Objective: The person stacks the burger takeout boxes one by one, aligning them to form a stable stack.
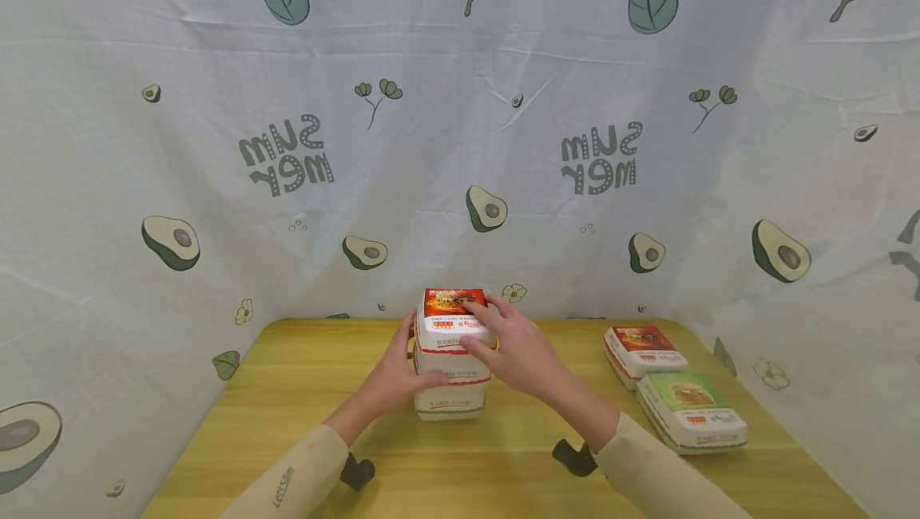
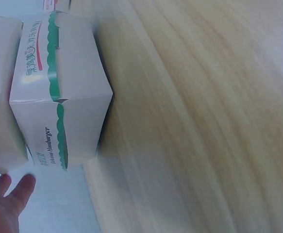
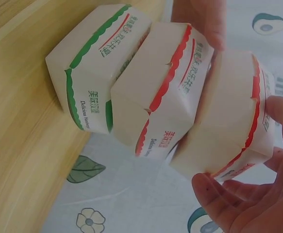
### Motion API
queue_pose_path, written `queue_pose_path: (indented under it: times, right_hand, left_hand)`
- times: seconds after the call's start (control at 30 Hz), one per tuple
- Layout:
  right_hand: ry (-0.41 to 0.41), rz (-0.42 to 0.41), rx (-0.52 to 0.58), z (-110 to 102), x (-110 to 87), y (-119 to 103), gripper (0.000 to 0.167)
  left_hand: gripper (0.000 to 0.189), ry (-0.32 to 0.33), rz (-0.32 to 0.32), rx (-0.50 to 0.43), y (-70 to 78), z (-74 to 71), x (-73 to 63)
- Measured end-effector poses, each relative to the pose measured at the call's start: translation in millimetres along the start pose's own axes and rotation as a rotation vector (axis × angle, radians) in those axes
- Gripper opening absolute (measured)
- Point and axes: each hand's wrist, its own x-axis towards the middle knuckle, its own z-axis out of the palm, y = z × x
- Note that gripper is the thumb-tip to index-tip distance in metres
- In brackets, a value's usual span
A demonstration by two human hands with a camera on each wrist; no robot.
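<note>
Three paper hamburger boxes are stacked in the middle of the table. The top box (image 1: 438,339) has a red lid picture and red trim, the middle box (image 3: 156,73) red trim, and the bottom box (image 2: 78,68) green trim. My left hand (image 1: 391,379) grips the stack's left side, thumb across the front of the middle box. My right hand (image 1: 521,347) holds the top box from the right, thumb on its front and a finger over the lid. In the right wrist view the top box sits slightly tilted on the middle one.
On the right of the wooden table (image 1: 302,391) lie two more hamburger boxes, one red-topped (image 1: 643,351) and one green-topped (image 1: 693,403), close together. A pale curtain (image 1: 431,160) printed with avocados and leaves hangs behind the table. Small black devices (image 1: 575,457) sit by both wrists.
</note>
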Motion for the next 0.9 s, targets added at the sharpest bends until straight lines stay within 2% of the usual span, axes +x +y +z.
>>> queue_pose_path:
  times: [0.27,0.53,0.9]
  right_hand:
    - [-0.004,0.003,-0.007,2.2,1.1,2.0,0.063]
    - [-0.005,0.007,-0.006,0.3,0.8,0.5,0.063]
    - [-0.008,0.000,-0.007,0.1,1.4,1.2,0.063]
  left_hand:
    - [0.120,0.037,-0.015,0.031,3.5,-1.2,0.7]
    - [0.114,0.055,0.010,0.038,9.8,-2.1,2.6]
    - [0.108,0.038,0.044,0.014,12.5,-3.6,6.5]
